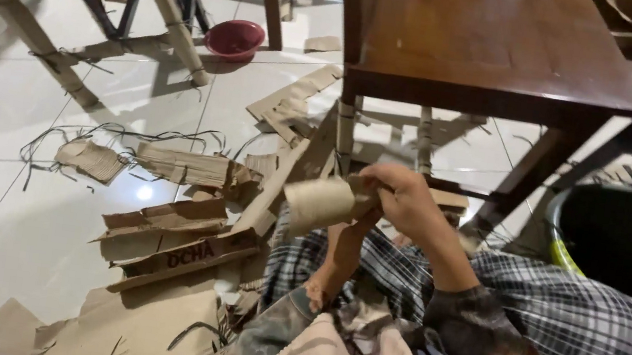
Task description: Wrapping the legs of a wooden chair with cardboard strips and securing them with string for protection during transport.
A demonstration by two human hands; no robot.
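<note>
One hand clearly shows at work: the right hand (402, 201), reaching forward from a dark patterned sleeve, is curled shut around the rear end of a brown paper roll (318, 203). Its fingers wrap over the top of the roll and the thumb side faces the camera. The roll points left, its open round end turned toward the floor scraps, and it hangs in the air just below the front edge of the wooden table (495, 55), close to the table leg wrapped in paper (345, 137).

Below the roll a forearm rises from the person's lap, and the left hand (364, 212) appears to meet the underside of the roll; how far it is closed cannot be told, since the roll and the right hand hide its fingers.

Torn cardboard pieces (170, 236) lie spread over the white tiled floor to the left, with thin dark strips (127, 132) curling among them. A red bowl (234, 38) sits farther back near a second table's wrapped legs. A dark bucket with a yellow-green rim (625, 243) stands at the right, beside the person's checked cloth (559, 307).
</note>
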